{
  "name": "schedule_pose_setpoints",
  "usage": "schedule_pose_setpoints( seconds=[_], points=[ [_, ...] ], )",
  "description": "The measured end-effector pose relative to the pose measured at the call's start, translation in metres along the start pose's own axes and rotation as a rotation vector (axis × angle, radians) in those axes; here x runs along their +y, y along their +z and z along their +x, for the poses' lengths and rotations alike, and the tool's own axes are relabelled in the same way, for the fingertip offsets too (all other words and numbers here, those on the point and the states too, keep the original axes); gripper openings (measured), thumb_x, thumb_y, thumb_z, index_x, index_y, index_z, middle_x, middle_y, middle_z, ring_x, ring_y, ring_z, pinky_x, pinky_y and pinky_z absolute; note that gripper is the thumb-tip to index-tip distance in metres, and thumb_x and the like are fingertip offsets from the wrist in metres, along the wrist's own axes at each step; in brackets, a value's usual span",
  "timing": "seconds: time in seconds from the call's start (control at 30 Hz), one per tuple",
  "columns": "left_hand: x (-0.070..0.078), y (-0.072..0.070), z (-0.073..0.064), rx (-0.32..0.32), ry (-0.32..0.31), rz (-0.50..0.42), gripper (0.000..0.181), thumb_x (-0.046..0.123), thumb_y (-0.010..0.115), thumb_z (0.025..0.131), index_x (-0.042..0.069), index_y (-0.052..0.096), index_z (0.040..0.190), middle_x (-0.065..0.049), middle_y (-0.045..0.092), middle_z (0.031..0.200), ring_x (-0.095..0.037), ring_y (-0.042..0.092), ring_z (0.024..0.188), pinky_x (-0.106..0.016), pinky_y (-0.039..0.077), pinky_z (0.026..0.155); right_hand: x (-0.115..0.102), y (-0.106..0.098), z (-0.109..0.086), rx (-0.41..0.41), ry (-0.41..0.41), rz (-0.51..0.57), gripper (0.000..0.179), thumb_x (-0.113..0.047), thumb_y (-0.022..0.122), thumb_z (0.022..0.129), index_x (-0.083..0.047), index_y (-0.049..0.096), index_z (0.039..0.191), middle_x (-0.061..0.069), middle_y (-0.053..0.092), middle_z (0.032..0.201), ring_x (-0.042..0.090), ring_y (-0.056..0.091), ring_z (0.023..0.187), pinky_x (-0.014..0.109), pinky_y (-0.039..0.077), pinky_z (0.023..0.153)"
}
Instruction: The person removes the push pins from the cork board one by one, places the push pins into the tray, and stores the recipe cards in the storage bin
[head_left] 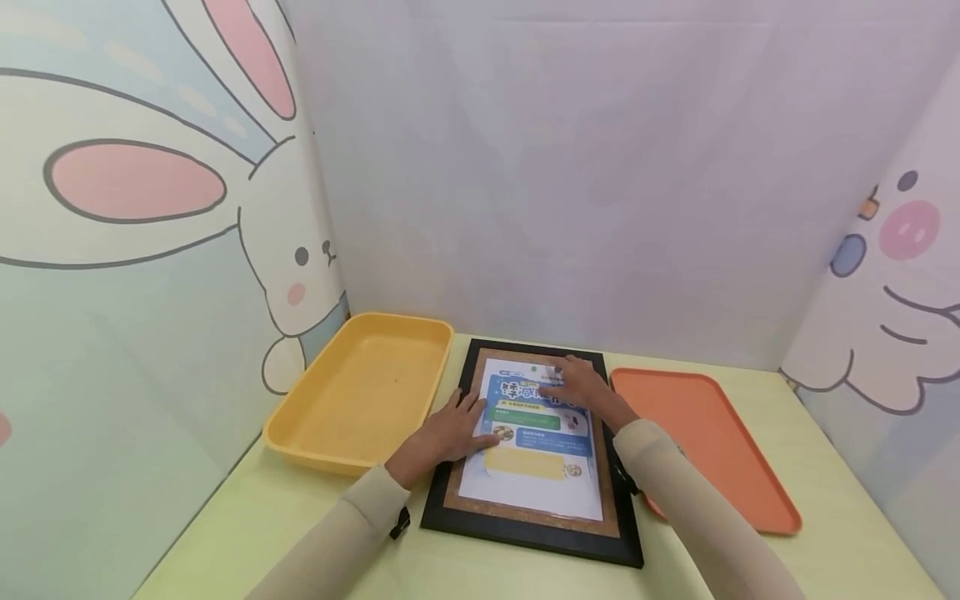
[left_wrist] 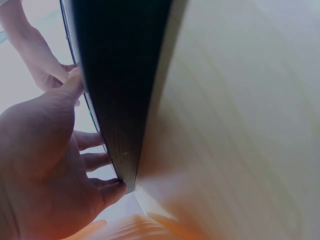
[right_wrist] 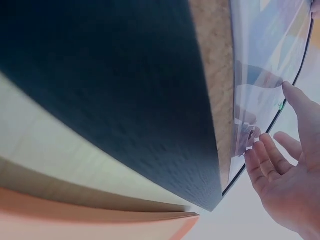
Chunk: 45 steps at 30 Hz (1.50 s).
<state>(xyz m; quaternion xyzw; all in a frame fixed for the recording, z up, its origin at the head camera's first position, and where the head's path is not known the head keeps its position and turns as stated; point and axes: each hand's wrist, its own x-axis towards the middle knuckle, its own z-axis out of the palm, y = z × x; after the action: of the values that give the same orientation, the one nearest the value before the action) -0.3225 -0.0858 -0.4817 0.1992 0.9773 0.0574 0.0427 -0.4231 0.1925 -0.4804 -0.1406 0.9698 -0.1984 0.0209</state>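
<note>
A framed corkboard lies on the table with a wide black frame (head_left: 534, 543) and a brown cork border (head_left: 534, 517). On it is a printed poster (head_left: 525, 492) under a glossy clear surface, as the right wrist view shows. My left hand (head_left: 450, 429) rests with fingers spread across the board's left side, over the frame and poster edge. Over the poster's upper right, my right hand (head_left: 585, 387) has its fingertips at the clear surface and its thumb set apart. A small green round spot (head_left: 534, 368) marks the poster's top edge, near a dark spot by the right fingertips.
A yellow tray (head_left: 360, 460) stands left of the board, close to the left forearm. On the right lies a flat orange tray (head_left: 712, 450), partly behind the right sleeve. A pale curtain (head_left: 562, 167) closes off the back, and rabbit-printed panels (head_left: 172, 350) flank the table.
</note>
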Motion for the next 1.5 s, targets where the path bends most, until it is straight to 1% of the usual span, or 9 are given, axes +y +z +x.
schedule_pose_setpoints(
  seconds=[0.23,0.37,0.53,0.7,0.83,1.0,1.2,1.37,1.5],
  points=[
    [0.001,-0.003,0.002,-0.004,-0.003,-0.001,0.088,0.068,0.055,0.098,0.010,0.036,0.162,-0.013,0.029,0.169,-0.042,0.023,0.155,-0.055,0.039,0.116,0.000,-0.007,0.007,-0.030,-0.005,0.018,0.074,-0.047,0.076,0.093,-0.009,0.052,0.153,0.019,0.059,0.134,0.031,0.061,0.105,0.054,0.054,0.094],
    [0.001,-0.002,0.003,-0.003,-0.006,-0.010,0.088,0.068,0.054,0.098,0.011,0.035,0.162,-0.013,0.028,0.170,-0.041,0.022,0.156,-0.054,0.038,0.117,-0.001,-0.009,0.011,-0.039,0.010,0.024,0.068,-0.045,0.077,0.094,-0.009,0.057,0.148,0.017,0.061,0.131,0.028,0.061,0.102,0.050,0.054,0.092],
    [0.000,0.003,0.001,-0.010,-0.022,-0.012,0.089,0.069,0.055,0.097,0.012,0.036,0.162,-0.012,0.029,0.169,-0.041,0.023,0.156,-0.055,0.038,0.116,-0.006,-0.006,0.014,-0.046,0.016,0.020,0.061,-0.043,0.077,0.094,-0.008,0.063,0.142,0.014,0.064,0.126,0.026,0.062,0.101,0.048,0.052,0.091],
    [-0.001,0.006,0.000,0.000,-0.008,-0.001,0.089,0.070,0.054,0.097,0.011,0.038,0.161,-0.013,0.031,0.168,-0.041,0.025,0.155,-0.055,0.039,0.116,-0.009,-0.002,0.017,-0.018,0.004,0.021,0.054,-0.036,0.078,0.094,-0.004,0.066,0.137,0.013,0.067,0.121,0.026,0.061,0.102,0.048,0.051,0.095],
    [-0.002,0.005,0.000,-0.001,-0.011,-0.006,0.089,0.070,0.054,0.097,0.011,0.038,0.161,-0.013,0.031,0.168,-0.041,0.024,0.155,-0.054,0.039,0.116,-0.009,0.000,0.022,-0.010,-0.010,0.045,0.049,-0.032,0.078,0.095,-0.004,0.068,0.133,0.013,0.067,0.120,0.026,0.061,0.102,0.047,0.052,0.094],
    [-0.001,0.002,0.001,-0.014,-0.017,-0.019,0.089,0.070,0.054,0.098,0.011,0.036,0.162,-0.012,0.029,0.169,-0.042,0.022,0.156,-0.055,0.037,0.117,-0.009,0.000,0.027,0.003,-0.039,0.046,0.043,-0.028,0.078,0.096,-0.003,0.070,0.131,0.014,0.070,0.118,0.026,0.064,0.103,0.047,0.054,0.094],
    [0.001,0.001,0.000,-0.013,-0.016,-0.026,0.088,0.070,0.054,0.098,0.011,0.037,0.162,-0.013,0.030,0.169,-0.042,0.022,0.156,-0.055,0.038,0.117,-0.013,0.001,0.030,0.008,-0.017,0.061,0.039,-0.026,0.078,0.096,-0.005,0.072,0.128,0.012,0.072,0.114,0.024,0.066,0.098,0.045,0.055,0.091],
    [0.001,0.002,0.001,-0.011,-0.022,-0.022,0.089,0.070,0.054,0.097,0.011,0.038,0.161,-0.012,0.030,0.169,-0.042,0.023,0.156,-0.055,0.038,0.116,-0.017,0.001,0.028,0.030,-0.023,0.114,0.031,-0.020,0.077,0.096,-0.004,0.075,0.122,0.012,0.073,0.109,0.023,0.067,0.094,0.044,0.056,0.089],
    [0.001,0.003,0.001,-0.008,-0.023,-0.015,0.089,0.070,0.054,0.097,0.012,0.038,0.161,-0.012,0.031,0.169,-0.041,0.023,0.155,-0.055,0.038,0.117,-0.020,0.001,0.027,0.041,-0.016,0.168,0.029,-0.017,0.076,0.097,-0.002,0.075,0.121,0.013,0.074,0.109,0.024,0.067,0.094,0.045,0.056,0.090]
  ],
)
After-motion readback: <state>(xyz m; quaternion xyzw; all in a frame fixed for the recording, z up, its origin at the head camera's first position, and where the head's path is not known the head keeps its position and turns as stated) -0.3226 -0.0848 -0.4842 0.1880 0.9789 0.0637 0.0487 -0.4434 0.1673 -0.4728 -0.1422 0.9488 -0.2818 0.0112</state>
